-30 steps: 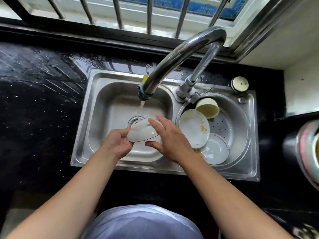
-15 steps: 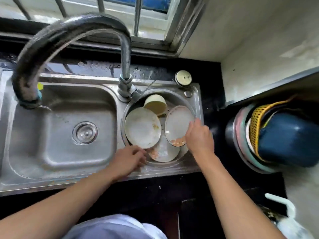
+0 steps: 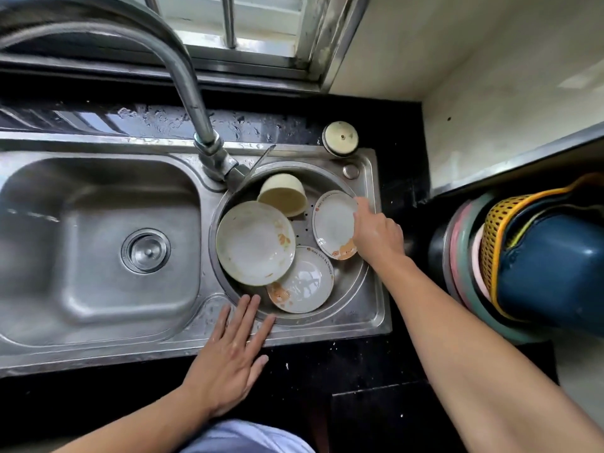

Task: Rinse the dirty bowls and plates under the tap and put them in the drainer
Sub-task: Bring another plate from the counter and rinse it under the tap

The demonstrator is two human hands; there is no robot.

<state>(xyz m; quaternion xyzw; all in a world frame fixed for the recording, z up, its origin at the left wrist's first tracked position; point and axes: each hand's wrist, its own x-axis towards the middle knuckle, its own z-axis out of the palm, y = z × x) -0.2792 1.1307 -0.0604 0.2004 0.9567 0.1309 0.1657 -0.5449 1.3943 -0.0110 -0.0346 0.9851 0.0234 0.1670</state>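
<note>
Right hand: reaching into the round drainer on the right of the sink and gripping the right-side plate by its right edge. The fingers are curling over the rim, though the grip is partly hidden behind the hand, so it seems to be a pinch. This plate is standing tilted against the drainer's right wall, with orange residue showing at its lower edge.

Left hand: holding nothing, palm down, fingers straight and together. It is resting on the sink's front rim, with the fingertips reaching the drainer's near edge.

Large plate: leaning at the drainer's left side and overlapping the lower plate, which is lying at the bottom with orange smears on it. Cream bowl: sitting tipped on its side at the back, just under the tap base.

Tap: arching away over the left basin. Black desk: surrounding the sink, and stacked plastic tubs are sitting to the right
</note>
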